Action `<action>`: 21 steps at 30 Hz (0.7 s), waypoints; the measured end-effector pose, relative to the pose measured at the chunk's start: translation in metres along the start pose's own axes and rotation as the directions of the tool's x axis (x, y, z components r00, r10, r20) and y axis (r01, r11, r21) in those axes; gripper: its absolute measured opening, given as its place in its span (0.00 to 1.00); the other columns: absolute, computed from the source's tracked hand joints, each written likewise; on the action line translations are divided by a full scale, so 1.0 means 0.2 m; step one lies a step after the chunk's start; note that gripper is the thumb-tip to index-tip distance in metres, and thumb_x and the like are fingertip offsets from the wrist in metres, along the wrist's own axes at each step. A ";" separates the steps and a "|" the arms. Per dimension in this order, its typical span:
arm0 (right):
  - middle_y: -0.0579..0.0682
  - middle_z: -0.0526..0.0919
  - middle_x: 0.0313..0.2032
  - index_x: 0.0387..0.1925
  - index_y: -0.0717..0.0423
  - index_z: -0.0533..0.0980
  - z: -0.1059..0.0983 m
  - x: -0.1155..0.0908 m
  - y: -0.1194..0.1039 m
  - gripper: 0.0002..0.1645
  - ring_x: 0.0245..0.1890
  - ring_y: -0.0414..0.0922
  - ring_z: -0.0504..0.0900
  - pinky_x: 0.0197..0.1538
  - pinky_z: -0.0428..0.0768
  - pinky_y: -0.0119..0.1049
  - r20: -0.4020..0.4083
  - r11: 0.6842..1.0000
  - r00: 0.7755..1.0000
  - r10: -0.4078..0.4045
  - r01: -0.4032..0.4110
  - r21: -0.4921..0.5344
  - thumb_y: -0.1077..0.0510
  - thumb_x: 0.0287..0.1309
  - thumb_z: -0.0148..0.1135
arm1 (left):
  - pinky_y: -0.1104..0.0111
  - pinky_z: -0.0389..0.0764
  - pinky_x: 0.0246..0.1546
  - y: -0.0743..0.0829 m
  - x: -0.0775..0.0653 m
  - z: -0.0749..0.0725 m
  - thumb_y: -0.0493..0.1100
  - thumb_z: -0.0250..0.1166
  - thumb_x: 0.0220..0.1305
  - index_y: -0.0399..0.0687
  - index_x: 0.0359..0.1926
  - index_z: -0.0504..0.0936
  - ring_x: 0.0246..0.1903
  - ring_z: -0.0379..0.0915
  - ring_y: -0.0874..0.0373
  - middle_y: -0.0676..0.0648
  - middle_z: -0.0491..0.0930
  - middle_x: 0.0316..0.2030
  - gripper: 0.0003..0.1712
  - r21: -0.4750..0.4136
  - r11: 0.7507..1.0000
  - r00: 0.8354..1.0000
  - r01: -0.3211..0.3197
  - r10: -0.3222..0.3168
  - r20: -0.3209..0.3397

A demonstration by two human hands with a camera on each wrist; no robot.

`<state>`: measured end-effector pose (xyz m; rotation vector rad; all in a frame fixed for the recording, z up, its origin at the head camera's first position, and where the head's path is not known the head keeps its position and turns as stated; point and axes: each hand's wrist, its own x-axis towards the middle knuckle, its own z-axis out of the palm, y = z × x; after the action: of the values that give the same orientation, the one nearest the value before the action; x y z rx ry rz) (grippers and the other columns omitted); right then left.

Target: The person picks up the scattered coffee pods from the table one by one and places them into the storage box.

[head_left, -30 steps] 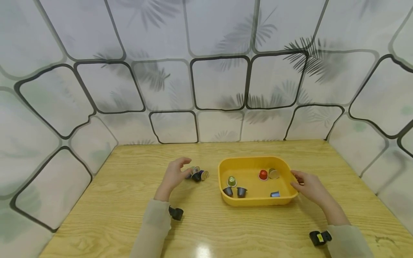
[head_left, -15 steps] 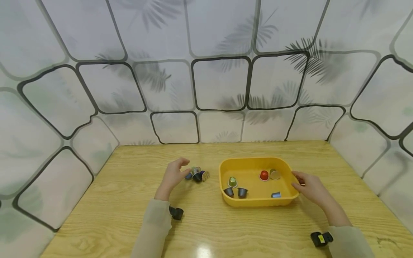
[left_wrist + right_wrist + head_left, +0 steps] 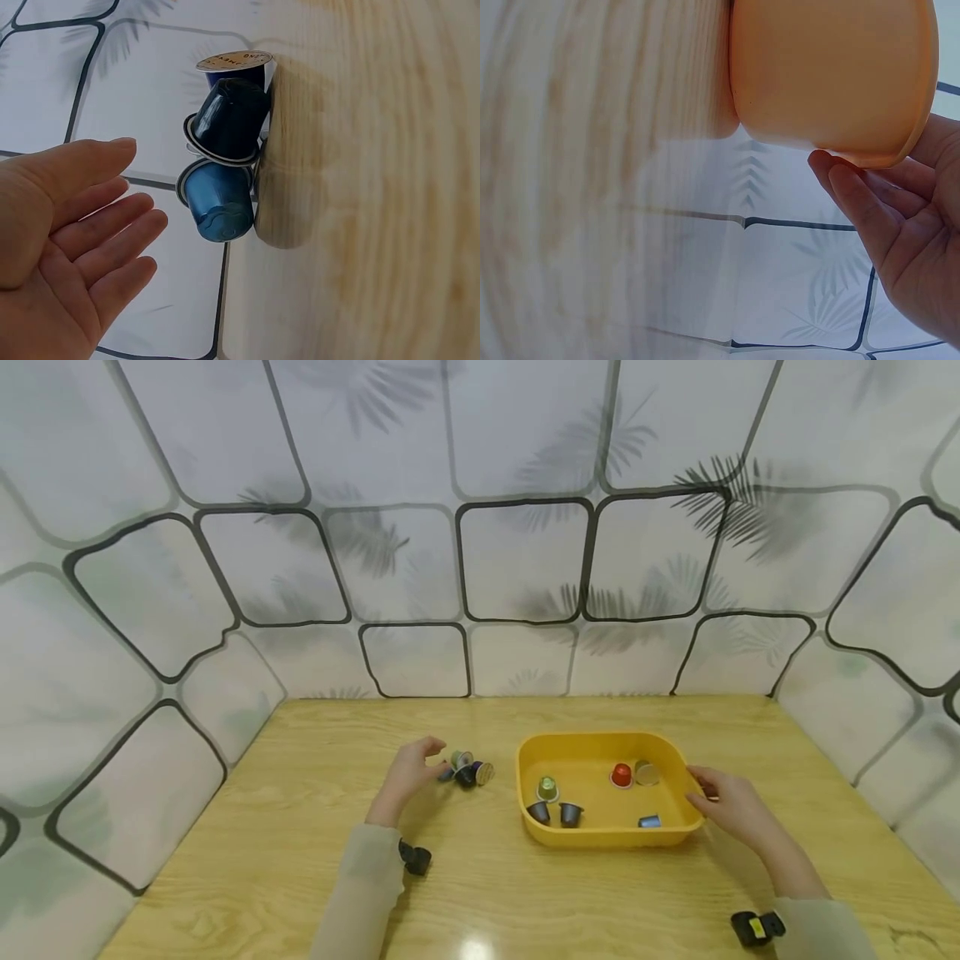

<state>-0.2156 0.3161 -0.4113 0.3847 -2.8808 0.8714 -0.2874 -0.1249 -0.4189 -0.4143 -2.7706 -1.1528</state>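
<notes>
My left hand hovers just left of a small heap of coffee capsules, fingers relaxed and holding nothing. In the left wrist view, a blue capsule lies nearest the fingers, beside a dark capsule and a purple one with a tan lid. A green capsule shows at the heap's back in the head view. My right hand grips the right rim of a yellow tray. Inside are a red capsule, a green capsule, two dark capsules and others.
The wooden table extends around the tray and heap. Patterned fabric walls enclose its back and sides. Each wrist wears a small black camera. Within the tray, a blue capsule lies near the front wall and a gold-lidded one farther back.
The head view has shifted slightly, so everything appears a little farther right and lower. Both hands, the heap and the tray keep nearly the same places relative to one another.
</notes>
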 end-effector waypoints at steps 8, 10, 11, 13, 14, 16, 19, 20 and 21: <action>0.71 0.74 0.40 0.50 0.79 0.65 0.01 -0.01 0.00 0.26 0.36 0.59 0.76 0.33 0.78 0.44 0.001 1.000 1.000 0.018 -0.018 0.000 0.66 0.52 0.57 | 0.54 0.67 0.49 0.00 -0.01 0.01 0.38 0.63 0.54 0.34 0.49 0.73 0.49 0.67 0.43 0.35 0.73 0.48 0.21 0.003 0.999 0.996 0.041 -0.041 0.082; 0.70 0.75 0.40 0.50 0.79 0.65 0.01 -0.02 0.00 0.25 0.36 0.59 0.76 0.33 0.78 0.44 0.001 1.000 1.000 0.020 -0.020 -0.001 0.67 0.52 0.57 | 0.54 0.66 0.50 0.00 -0.02 0.00 0.38 0.63 0.55 0.34 0.50 0.73 0.50 0.66 0.43 0.36 0.72 0.49 0.21 0.004 0.999 0.994 0.051 -0.051 0.100; 0.70 0.75 0.40 0.50 0.79 0.65 0.01 -0.02 0.00 0.25 0.36 0.60 0.76 0.33 0.78 0.45 0.002 1.000 1.000 0.021 -0.021 -0.002 0.67 0.52 0.57 | 0.54 0.66 0.50 0.00 -0.02 0.00 0.38 0.63 0.55 0.34 0.50 0.73 0.51 0.66 0.43 0.36 0.72 0.49 0.22 0.006 0.999 0.993 0.049 -0.050 0.106; 0.71 0.74 0.40 0.51 0.79 0.64 0.00 -0.02 0.00 0.26 0.37 0.60 0.76 0.34 0.78 0.45 0.004 1.000 1.000 0.023 -0.023 -0.003 0.67 0.52 0.56 | 0.54 0.66 0.50 0.00 -0.02 0.00 0.39 0.63 0.55 0.35 0.50 0.73 0.51 0.65 0.43 0.37 0.72 0.50 0.22 0.012 0.999 0.992 0.048 -0.049 0.118; 0.71 0.74 0.40 0.51 0.79 0.64 0.00 -0.02 -0.01 0.26 0.37 0.60 0.76 0.34 0.78 0.45 0.004 1.000 1.000 0.023 -0.023 -0.003 0.67 0.52 0.56 | 0.54 0.66 0.50 0.00 -0.02 0.00 0.39 0.63 0.55 0.35 0.51 0.73 0.52 0.65 0.43 0.37 0.71 0.50 0.22 0.014 0.999 0.991 0.050 -0.051 0.125; 0.71 0.74 0.40 0.51 0.79 0.64 0.00 -0.02 -0.01 0.26 0.37 0.61 0.76 0.34 0.78 0.45 0.004 1.000 1.000 0.022 -0.022 -0.004 0.67 0.52 0.56 | 0.54 0.65 0.51 0.00 -0.02 0.01 0.40 0.62 0.56 0.36 0.51 0.73 0.52 0.65 0.43 0.37 0.71 0.51 0.22 0.019 0.999 0.990 0.043 -0.045 0.135; 0.71 0.74 0.41 0.51 0.79 0.64 0.00 -0.01 -0.01 0.26 0.37 0.61 0.76 0.33 0.78 0.45 0.008 1.000 1.000 0.022 -0.022 -0.004 0.67 0.52 0.56 | 0.54 0.65 0.51 0.00 -0.02 0.01 0.39 0.62 0.56 0.36 0.51 0.73 0.52 0.65 0.44 0.38 0.71 0.50 0.22 0.027 0.999 0.987 0.037 -0.041 0.152; 0.71 0.74 0.40 0.51 0.79 0.64 0.00 -0.01 -0.01 0.26 0.37 0.61 0.76 0.33 0.78 0.45 0.010 1.000 1.000 0.022 -0.022 -0.003 0.67 0.52 0.56 | 0.54 0.65 0.51 0.00 -0.02 0.01 0.39 0.62 0.56 0.36 0.51 0.73 0.52 0.65 0.44 0.38 0.71 0.50 0.22 0.026 0.999 0.987 0.036 -0.040 0.158; 0.71 0.74 0.41 0.51 0.79 0.64 0.00 -0.01 -0.01 0.26 0.38 0.61 0.75 0.33 0.78 0.45 0.012 1.000 1.000 0.023 -0.023 -0.002 0.67 0.52 0.56 | 0.54 0.65 0.51 0.01 -0.02 0.00 0.39 0.62 0.56 0.36 0.51 0.73 0.52 0.65 0.44 0.38 0.71 0.50 0.22 0.025 0.999 0.986 0.033 -0.037 0.161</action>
<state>-0.2127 0.3151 -0.4105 0.3585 -2.9021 0.8723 -0.2825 -0.1246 -0.4196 -0.4792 -2.9376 -1.1433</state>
